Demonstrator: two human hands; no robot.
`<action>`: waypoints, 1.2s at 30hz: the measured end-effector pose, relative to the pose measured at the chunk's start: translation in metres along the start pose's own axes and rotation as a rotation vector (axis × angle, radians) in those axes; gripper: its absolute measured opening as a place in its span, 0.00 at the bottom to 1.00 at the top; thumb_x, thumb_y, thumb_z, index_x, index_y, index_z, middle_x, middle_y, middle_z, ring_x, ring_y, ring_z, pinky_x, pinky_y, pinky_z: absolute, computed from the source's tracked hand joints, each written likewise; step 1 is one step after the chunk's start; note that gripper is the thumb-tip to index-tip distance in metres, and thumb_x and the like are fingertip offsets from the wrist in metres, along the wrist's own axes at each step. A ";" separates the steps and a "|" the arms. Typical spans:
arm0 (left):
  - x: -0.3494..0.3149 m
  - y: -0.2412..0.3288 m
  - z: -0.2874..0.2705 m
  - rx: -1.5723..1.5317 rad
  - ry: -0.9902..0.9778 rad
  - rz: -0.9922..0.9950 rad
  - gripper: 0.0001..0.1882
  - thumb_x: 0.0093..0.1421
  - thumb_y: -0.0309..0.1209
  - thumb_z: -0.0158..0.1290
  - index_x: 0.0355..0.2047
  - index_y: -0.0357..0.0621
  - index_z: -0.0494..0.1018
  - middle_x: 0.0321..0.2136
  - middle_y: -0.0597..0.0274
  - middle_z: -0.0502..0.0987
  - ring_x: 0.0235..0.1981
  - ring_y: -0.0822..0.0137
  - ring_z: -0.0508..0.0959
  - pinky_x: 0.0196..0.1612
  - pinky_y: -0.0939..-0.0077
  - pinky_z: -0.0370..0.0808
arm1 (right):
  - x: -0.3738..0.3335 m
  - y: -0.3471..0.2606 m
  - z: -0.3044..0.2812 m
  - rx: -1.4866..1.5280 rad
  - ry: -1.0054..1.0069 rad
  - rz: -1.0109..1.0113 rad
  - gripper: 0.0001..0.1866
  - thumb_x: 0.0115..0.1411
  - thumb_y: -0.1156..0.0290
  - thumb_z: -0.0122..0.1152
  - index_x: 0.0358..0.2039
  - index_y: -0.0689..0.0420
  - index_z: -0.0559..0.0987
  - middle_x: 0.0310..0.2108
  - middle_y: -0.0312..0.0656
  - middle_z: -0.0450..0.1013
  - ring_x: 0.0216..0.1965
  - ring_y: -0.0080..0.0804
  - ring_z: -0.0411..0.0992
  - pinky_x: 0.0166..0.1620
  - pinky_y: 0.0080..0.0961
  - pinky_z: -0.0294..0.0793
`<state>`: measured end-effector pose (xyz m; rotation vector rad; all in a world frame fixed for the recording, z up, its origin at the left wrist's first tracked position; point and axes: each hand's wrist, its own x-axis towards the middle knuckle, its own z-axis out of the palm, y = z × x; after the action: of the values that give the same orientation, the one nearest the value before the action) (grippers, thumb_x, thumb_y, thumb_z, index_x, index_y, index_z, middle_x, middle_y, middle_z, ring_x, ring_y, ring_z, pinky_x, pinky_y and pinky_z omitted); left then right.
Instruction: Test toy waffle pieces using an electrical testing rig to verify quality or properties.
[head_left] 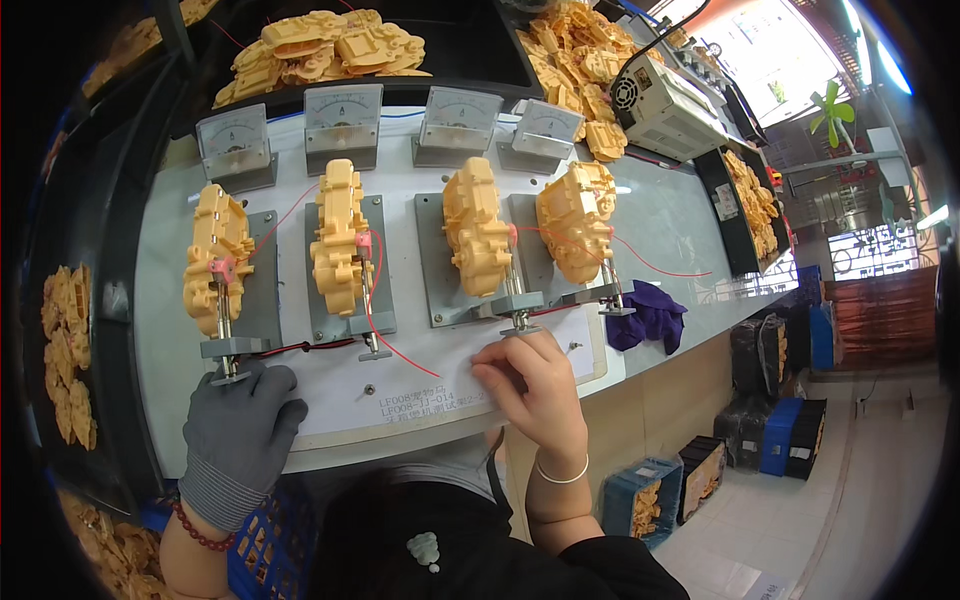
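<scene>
Several yellow plastic gearbox-like housings stand upright on grey fixtures in a row. My left hand (240, 425), in a grey glove, is curled at the T-shaped plunger handle (230, 378) of the leftmost fixture, below the first housing (215, 260). My bare right hand (535, 385) has bent fingers against the plunger handle (520, 330) of the third fixture, below its housing (478, 235); part of that grip is hidden. The second housing (340, 240) and the rightmost housing (578, 220) have no hand on them. Red wires with pink connectors (222, 268) run from the housings.
Analog panel meters (343, 115) stand behind the fixtures. A purple cloth (648, 316) lies at the right table edge. Black bins with yellow parts (320, 45) flank the table at the back and left. A white boxy instrument (675, 105) sits at the back right; crates (640, 500) stand on the floor.
</scene>
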<state>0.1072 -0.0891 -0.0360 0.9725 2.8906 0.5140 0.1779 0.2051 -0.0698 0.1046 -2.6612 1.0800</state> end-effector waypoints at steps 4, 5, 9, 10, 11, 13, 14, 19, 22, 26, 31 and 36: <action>0.001 0.000 -0.002 -0.014 -0.004 -0.009 0.09 0.54 0.31 0.58 0.33 0.44 0.71 0.26 0.55 0.73 0.29 0.51 0.74 0.35 0.57 0.70 | 0.002 -0.003 0.003 -0.007 -0.005 0.053 0.06 0.51 0.78 0.69 0.28 0.61 0.80 0.26 0.41 0.72 0.30 0.34 0.70 0.31 0.25 0.70; 0.001 0.001 -0.002 -0.002 0.008 -0.004 0.09 0.54 0.31 0.58 0.33 0.44 0.71 0.26 0.55 0.73 0.29 0.51 0.74 0.36 0.57 0.70 | 0.002 -0.002 0.003 -0.011 -0.009 0.058 0.06 0.51 0.78 0.69 0.28 0.61 0.80 0.26 0.41 0.72 0.30 0.34 0.70 0.31 0.25 0.70; 0.000 0.001 -0.001 -0.024 -0.031 -0.037 0.09 0.53 0.31 0.58 0.33 0.44 0.71 0.26 0.54 0.73 0.29 0.51 0.74 0.36 0.57 0.70 | 0.000 0.002 0.006 0.018 0.027 0.045 0.06 0.50 0.77 0.70 0.28 0.61 0.80 0.26 0.40 0.72 0.28 0.32 0.69 0.30 0.24 0.69; 0.000 0.002 -0.001 -0.008 -0.015 -0.036 0.09 0.53 0.30 0.58 0.32 0.43 0.71 0.26 0.54 0.73 0.29 0.50 0.74 0.36 0.58 0.70 | 0.000 0.002 0.007 0.013 0.045 0.022 0.07 0.50 0.77 0.71 0.27 0.61 0.80 0.25 0.40 0.72 0.28 0.31 0.69 0.29 0.24 0.69; 0.000 0.002 -0.002 0.009 0.000 -0.034 0.09 0.53 0.30 0.58 0.32 0.43 0.71 0.26 0.54 0.74 0.29 0.50 0.74 0.36 0.58 0.70 | 0.000 0.002 0.007 0.011 0.045 0.025 0.07 0.50 0.77 0.71 0.27 0.61 0.80 0.25 0.40 0.72 0.28 0.31 0.69 0.29 0.24 0.69; 0.001 0.003 -0.002 0.005 -0.004 -0.035 0.09 0.53 0.30 0.58 0.32 0.43 0.71 0.26 0.54 0.74 0.29 0.50 0.74 0.37 0.58 0.70 | 0.000 0.002 0.006 -0.003 0.055 0.005 0.07 0.49 0.78 0.71 0.27 0.62 0.80 0.25 0.40 0.72 0.27 0.31 0.69 0.28 0.23 0.69; 0.001 0.003 -0.002 0.004 -0.008 -0.036 0.09 0.53 0.30 0.58 0.33 0.42 0.71 0.26 0.54 0.74 0.29 0.50 0.75 0.37 0.58 0.70 | -0.001 0.002 0.007 -0.005 0.054 0.007 0.07 0.49 0.78 0.71 0.27 0.62 0.80 0.25 0.40 0.72 0.27 0.31 0.69 0.28 0.23 0.69; 0.002 0.002 0.000 -0.031 -0.011 -0.026 0.09 0.52 0.29 0.58 0.33 0.42 0.71 0.26 0.53 0.74 0.29 0.50 0.75 0.37 0.57 0.70 | -0.001 0.001 0.011 0.023 0.111 0.013 0.06 0.49 0.77 0.69 0.24 0.58 0.78 0.22 0.39 0.70 0.26 0.38 0.66 0.31 0.31 0.67; 0.001 0.002 0.000 -0.034 -0.008 -0.035 0.09 0.52 0.29 0.58 0.33 0.42 0.71 0.26 0.53 0.74 0.29 0.50 0.75 0.37 0.57 0.70 | 0.000 0.002 0.012 0.009 0.123 -0.011 0.07 0.49 0.77 0.69 0.24 0.58 0.77 0.22 0.39 0.70 0.25 0.38 0.66 0.30 0.31 0.67; 0.001 0.001 0.000 -0.033 -0.002 -0.027 0.09 0.52 0.30 0.58 0.32 0.43 0.70 0.26 0.54 0.74 0.29 0.50 0.75 0.38 0.57 0.70 | 0.001 0.006 0.014 -0.080 0.165 -0.135 0.08 0.43 0.79 0.71 0.24 0.60 0.79 0.22 0.39 0.71 0.24 0.35 0.67 0.27 0.26 0.67; 0.001 0.002 -0.001 -0.027 -0.025 -0.032 0.09 0.53 0.30 0.58 0.32 0.43 0.70 0.25 0.54 0.74 0.29 0.50 0.75 0.38 0.57 0.69 | -0.002 0.009 0.019 -0.181 0.251 -0.288 0.08 0.37 0.80 0.67 0.21 0.59 0.78 0.17 0.38 0.67 0.19 0.34 0.63 0.23 0.26 0.61; 0.001 0.002 -0.001 -0.041 -0.021 -0.038 0.09 0.53 0.30 0.58 0.32 0.43 0.70 0.25 0.54 0.74 0.29 0.51 0.75 0.37 0.58 0.69 | -0.001 0.009 0.019 -0.138 0.257 -0.291 0.07 0.35 0.81 0.63 0.21 0.60 0.78 0.16 0.38 0.66 0.18 0.34 0.62 0.22 0.26 0.60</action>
<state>0.1069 -0.0873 -0.0349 0.9094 2.8616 0.5549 0.1733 0.1984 -0.0889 0.2943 -2.3882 0.7605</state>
